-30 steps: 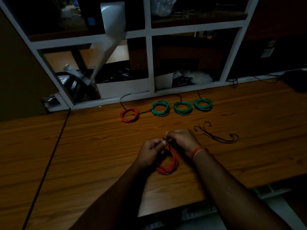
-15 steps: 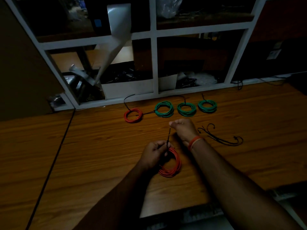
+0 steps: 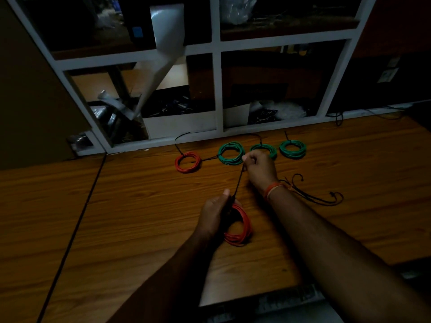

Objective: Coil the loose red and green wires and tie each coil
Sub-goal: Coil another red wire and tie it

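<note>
Legible text: none; the scene is dim; pale label [image 3: 389, 75] on the dark panel at right carries marks too small to read; blue sticker [image 3: 137, 32] on the upper shelf shows no readable characters.

four tied coils [image 3: 233, 153] in a row behind hands, loose ties [image 3: 319, 198] right

Two red wire coils show: one held near the front [image 3: 240, 226] and one at the back [image 3: 187, 162]. Three green coils [image 3: 231, 153] [image 3: 268, 149] [image 3: 292, 149] lie in the back row. Two hands, the left [image 3: 215, 216] and the right [image 3: 260, 169], are present.
</note>
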Motion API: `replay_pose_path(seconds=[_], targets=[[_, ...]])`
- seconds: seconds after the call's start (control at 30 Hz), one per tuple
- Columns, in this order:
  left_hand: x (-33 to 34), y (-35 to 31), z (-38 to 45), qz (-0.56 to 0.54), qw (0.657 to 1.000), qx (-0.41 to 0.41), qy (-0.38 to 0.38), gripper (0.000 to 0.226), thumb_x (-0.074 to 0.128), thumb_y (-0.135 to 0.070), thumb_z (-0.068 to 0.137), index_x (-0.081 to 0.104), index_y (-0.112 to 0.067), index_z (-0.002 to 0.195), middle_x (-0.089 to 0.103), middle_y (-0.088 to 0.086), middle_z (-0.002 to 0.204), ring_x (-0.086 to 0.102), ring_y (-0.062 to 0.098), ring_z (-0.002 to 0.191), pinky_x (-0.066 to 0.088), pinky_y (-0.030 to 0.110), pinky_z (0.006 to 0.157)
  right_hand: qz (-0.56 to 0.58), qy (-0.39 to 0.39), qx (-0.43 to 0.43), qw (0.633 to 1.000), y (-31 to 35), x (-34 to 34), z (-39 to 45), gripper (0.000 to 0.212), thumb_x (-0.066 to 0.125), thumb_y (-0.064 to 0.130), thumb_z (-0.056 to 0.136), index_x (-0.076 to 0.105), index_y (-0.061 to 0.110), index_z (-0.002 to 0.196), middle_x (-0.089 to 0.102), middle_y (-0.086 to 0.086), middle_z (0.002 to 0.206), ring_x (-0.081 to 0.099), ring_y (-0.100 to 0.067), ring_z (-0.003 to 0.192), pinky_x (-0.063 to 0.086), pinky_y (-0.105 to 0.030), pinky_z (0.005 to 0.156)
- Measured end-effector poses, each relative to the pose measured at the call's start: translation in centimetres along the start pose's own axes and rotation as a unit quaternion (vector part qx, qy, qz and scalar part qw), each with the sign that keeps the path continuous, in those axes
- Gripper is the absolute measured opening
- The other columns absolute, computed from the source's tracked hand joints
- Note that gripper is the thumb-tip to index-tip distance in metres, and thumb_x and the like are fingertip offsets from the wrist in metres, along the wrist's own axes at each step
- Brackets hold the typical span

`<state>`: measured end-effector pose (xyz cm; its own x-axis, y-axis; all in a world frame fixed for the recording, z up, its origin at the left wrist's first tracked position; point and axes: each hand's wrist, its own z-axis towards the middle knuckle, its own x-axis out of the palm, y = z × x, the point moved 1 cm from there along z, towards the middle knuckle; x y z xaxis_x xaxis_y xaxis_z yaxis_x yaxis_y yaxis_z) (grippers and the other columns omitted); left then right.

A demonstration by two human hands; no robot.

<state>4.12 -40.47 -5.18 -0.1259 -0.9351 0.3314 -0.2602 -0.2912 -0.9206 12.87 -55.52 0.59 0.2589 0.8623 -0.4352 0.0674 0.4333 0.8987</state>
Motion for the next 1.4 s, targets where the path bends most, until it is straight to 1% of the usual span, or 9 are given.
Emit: replay_pose_path(seconds=[0.13,0.27,0.37,0.5,0.67,0.77,1.0,1.27,1.4], targets=[[0.0,0.1,0.3,0.046,0.999,0.009,-0.011,0.03,0.07,-0.03,0.095,0.069,-0.001,0.086,0.059,0.02,0.077,0.056,0.028,0.069,0.045,0.033,0.065,0.021,-0.001,-0.011,1.0,0.2,-0.1,-0.6,0.015,0.049,0.024,0.105,0.057,0.027,0.092,0.069,-0.003,0.089,0.071,-0.02,0.086,0.059,-0.042,0.074],[-0.3,0.4,0.6,0.045,0.999,0.015,0.006,0.019,0.067,-0.022,0.095,0.079,-0.008,0.1,0.069,0.033,0.104,0.065,0.039,0.094,0.051,0.046,0.086,-0.002,-0.017,-0.053,0.998,0.6,-0.1,-0.7,0.013,0.05,0.021,0.105,0.058,0.017,0.096,0.068,-0.005,0.087,0.068,-0.022,0.083,0.052,-0.033,0.066],[0.0,0.7,0.1,0.077,0.997,0.027,0.001,0.019,0.067,-0.022,0.096,0.08,-0.009,0.098,0.073,0.016,0.089,0.065,0.029,0.085,0.05,0.039,0.08,0.002,-0.065,-0.057,0.996,1.3,-0.9,0.0,0.009,0.053,0.017,0.103,0.059,0.018,0.096,0.067,-0.007,0.091,0.065,-0.023,0.085,0.041,-0.023,0.061],[-0.1,0.6,-0.3,0.098,0.995,0.036,0.007,0.019,0.063,-0.019,0.101,0.079,-0.008,0.102,0.073,0.008,0.086,0.066,0.021,0.083,0.051,0.032,0.075,-0.027,-0.1,-0.103,0.989,2.3,-1.5,0.1,0.007,0.057,0.012,0.1,0.061,0.011,0.095,0.065,-0.007,0.093,0.061,-0.02,0.086,0.036,-0.024,0.062],[-0.1,0.4,-0.5,0.08,0.996,0.033,-0.009,0.023,0.061,-0.02,0.102,0.075,-0.002,0.109,0.073,0.01,0.09,0.068,0.019,0.083,0.051,0.025,0.068,-0.012,-0.122,-0.138,0.983,3.2,-0.8,-0.6,0.006,0.058,0.011,0.1,0.062,0.012,0.096,0.064,-0.002,0.091,0.062,-0.019,0.086,0.051,-0.034,0.07],[-0.3,0.6,-0.4,0.081,0.996,0.029,-0.026,0.023,0.062,-0.024,0.102,0.075,-0.007,0.109,0.074,0.013,0.094,0.069,0.02,0.084,0.051,0.028,0.07,0.04,-0.094,-0.121,0.987,3.0,-0.6,-0.9,0.006,0.057,0.015,0.101,0.061,0.018,0.098,0.065,0.0,0.09,0.066,-0.019,0.085,0.057,-0.035,0.072],[-0.5,0.9,0.0,0.075,0.996,0.026,-0.041,0.023,0.06,-0.021,0.102,0.075,-0.005,0.109,0.073,0.013,0.09,0.067,0.021,0.08,0.05,0.026,0.066,0.097,0.02,-0.107,0.989,0.7,-1.7,-3.5,0.01,0.06,0.023,0.1,0.066,0.015,0.1,0.066,0.005,0.088,0.061,0.003,0.075,0.048,-0.01,0.066],[-0.6,0.7,0.2,-0.007,0.996,0.031,-0.086,0.021,0.062,-0.016,0.099,0.073,-0.002,0.109,0.074,0.022,0.103,0.071,0.032,0.097,0.054,0.042,0.089,0.045,0.07,-0.019,0.996,-4.3,-0.4,-8.5,0.016,0.061,0.032,0.101,0.073,0.024,0.096,0.074,0.008,0.089,0.069,-0.003,0.085,0.058,-0.031,0.076],[-1.9,-0.2,-0.1,-0.038,0.989,0.026,-0.138,0.02,0.064,-0.023,0.098,0.075,-0.009,0.107,0.073,0.02,0.098,0.067,0.031,0.087,0.052,0.036,0.074,0.051,0.119,-0.01,0.991,-4.3,0.7,-9.5,0.012,0.067,0.029,0.097,0.075,0.025,0.105,0.075,0.011,0.095,0.069,0.0,0.088,0.058,-0.025,0.079]])
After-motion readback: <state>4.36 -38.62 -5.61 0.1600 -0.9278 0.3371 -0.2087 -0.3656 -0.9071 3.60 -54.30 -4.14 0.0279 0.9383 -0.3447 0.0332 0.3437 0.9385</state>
